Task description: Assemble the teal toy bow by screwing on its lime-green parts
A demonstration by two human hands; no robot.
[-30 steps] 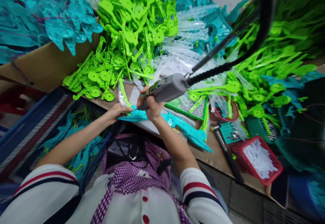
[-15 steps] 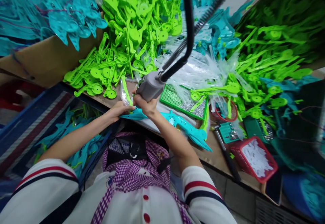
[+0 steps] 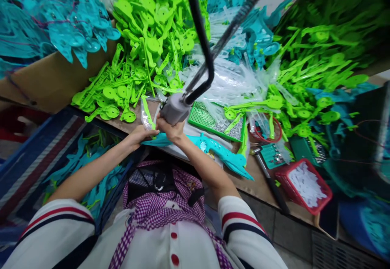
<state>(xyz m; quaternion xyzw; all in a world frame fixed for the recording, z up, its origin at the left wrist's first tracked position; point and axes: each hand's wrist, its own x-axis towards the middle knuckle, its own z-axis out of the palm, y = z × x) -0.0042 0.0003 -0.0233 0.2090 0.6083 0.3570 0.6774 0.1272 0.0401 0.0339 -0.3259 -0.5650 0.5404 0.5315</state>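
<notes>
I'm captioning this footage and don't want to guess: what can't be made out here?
All in the head view:
Tip of the grey, rounded handheld tool: hidden behind the right hand.
Middle stretch of the long turquoise plastic part: covered by that hand and its wrist.
Upper end of the bent black cable: cut off by the top edge.
Shapes of the silvery pieces in the green rectangular plastic tray: too small.

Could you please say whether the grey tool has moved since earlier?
Yes, the grey tool has tipped left, its top away from the green tray.
</notes>
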